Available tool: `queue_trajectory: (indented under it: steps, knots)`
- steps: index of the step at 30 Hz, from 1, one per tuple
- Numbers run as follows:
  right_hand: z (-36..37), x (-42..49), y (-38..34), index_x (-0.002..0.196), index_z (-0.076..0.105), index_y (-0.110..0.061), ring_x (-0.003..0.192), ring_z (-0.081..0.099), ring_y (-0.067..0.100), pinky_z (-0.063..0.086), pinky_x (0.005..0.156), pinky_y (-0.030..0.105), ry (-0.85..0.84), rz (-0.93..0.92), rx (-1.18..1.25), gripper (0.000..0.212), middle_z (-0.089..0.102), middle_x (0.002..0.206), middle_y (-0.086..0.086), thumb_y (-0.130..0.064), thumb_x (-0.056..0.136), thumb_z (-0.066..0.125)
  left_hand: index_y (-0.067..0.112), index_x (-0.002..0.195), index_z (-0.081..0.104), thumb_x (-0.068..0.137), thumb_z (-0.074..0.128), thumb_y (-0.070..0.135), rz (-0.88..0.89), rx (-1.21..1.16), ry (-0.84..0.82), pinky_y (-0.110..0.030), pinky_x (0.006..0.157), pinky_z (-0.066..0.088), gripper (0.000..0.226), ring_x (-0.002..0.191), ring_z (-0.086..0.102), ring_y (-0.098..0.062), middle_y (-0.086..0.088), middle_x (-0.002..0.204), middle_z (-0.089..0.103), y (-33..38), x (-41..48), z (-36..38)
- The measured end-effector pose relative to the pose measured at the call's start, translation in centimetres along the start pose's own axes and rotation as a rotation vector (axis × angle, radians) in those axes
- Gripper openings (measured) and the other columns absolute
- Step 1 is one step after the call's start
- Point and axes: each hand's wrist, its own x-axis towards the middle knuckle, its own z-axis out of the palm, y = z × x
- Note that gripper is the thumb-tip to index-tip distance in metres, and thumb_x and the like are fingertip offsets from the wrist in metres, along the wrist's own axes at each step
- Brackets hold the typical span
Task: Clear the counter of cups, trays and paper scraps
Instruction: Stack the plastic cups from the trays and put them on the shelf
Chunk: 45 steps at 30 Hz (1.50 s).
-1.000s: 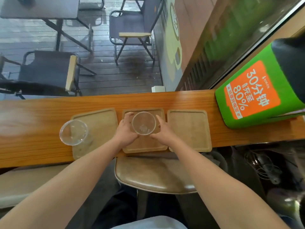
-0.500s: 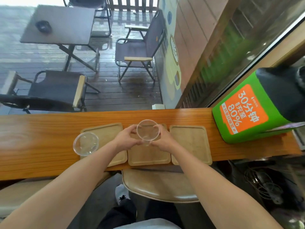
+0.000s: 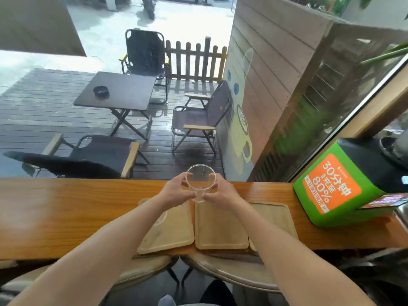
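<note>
Head view has both hands raised over the far part of the trays with one clear cup [image 3: 200, 185] between them. The left hand [image 3: 174, 191] curls round the cup's left side and the right hand [image 3: 221, 192] round its right side, with the fingertips close together near its base. The cup is upright, looks empty, and hangs clear of the surface [image 3: 66, 213], roughly above the far ends of the left tray [image 3: 174, 230] and the middle tray [image 3: 220, 226].

The right tray [image 3: 277, 217] lies just beside the middle one, partly under the right forearm. All three trays lie flat in a row near the front edge. A second cup [image 3: 163, 217] stands on the left tray, mostly hidden behind the left forearm, so only part of its rim shows. No paper scraps show. A green box [image 3: 331, 188] stands at the right end, apart from the trays.

The step in hand seems to be the removal of the first cup, which is picked up but not yet put anywhere. Most of the task is left, since one cup and three trays remain on the surface.

The next move probably calls for one hand to let go so that it can reach the second cup, perhaps by nesting the two. The held cup looks thin-walled, so a light grip should keep it from buckling. The trays could then be stacked. Where everything should go is out of view.
</note>
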Motion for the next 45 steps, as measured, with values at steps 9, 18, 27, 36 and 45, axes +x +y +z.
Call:
queue_trajectory:
  steps: [9,18,27,36,45]
  knots:
    - [4.9,0.6,-6.2,0.142,0.039,-0.025,0.111,0.057,0.019,0.051,0.091,0.034,-0.094,-0.129,-0.020,0.073,0.059,0.119,-0.002,-0.030,0.081,0.079,0.028,0.134,0.047,0.078,0.079,0.031,0.001,0.012,0.143,-0.038,0.083,0.055,0.066,0.099,0.061,-0.018,0.002,0.111,0.061,-3.7,-4.1,-6.6]
    - [10.0,0.3,-8.8,0.139,0.041,-0.023,0.104,0.061,0.022,0.056,0.089,0.045,-0.185,-0.215,-0.102,0.068,0.058,0.116,-0.001,-0.028,0.082,0.079,0.025,0.138,0.046,0.077,0.079,0.039,-0.053,0.024,0.253,-0.025,0.087,0.042,0.071,0.109,0.056,-0.011,0.005,0.117,0.061,-8.1,-8.5,-9.0]
    - [11.3,0.3,-7.6,0.137,0.038,-0.020,0.098,0.063,0.025,0.059,0.082,0.048,-0.228,-0.121,-0.155,0.071,0.058,0.116,0.002,-0.029,0.079,0.077,0.025,0.144,0.040,0.080,0.076,0.039,-0.101,0.046,0.227,-0.030,0.094,0.045,0.075,0.116,0.055,-0.016,0.003,0.124,0.060,-9.6,-8.9,-7.1]
    - [11.7,0.3,-6.5,0.139,0.021,-0.036,0.112,0.057,0.035,0.055,0.089,0.055,-0.257,-0.068,-0.136,0.088,0.056,0.122,0.007,-0.047,0.073,0.078,0.033,0.141,0.030,0.079,0.076,0.045,-0.123,0.023,0.222,-0.037,0.093,0.048,0.077,0.112,0.056,-0.022,-0.003,0.123,0.058,-9.7,-8.8,-5.6]
    - [13.1,2.0,-4.6,0.137,0.042,-0.023,0.102,0.052,0.015,0.049,0.084,0.031,-0.241,-0.101,-0.168,0.073,0.053,0.127,-0.001,-0.040,0.076,0.079,0.034,0.140,0.036,0.079,0.074,0.044,-0.192,0.069,0.239,-0.027,0.084,0.041,0.073,0.110,0.048,-0.014,0.000,0.131,0.049,-11.9,-8.1,-5.0]
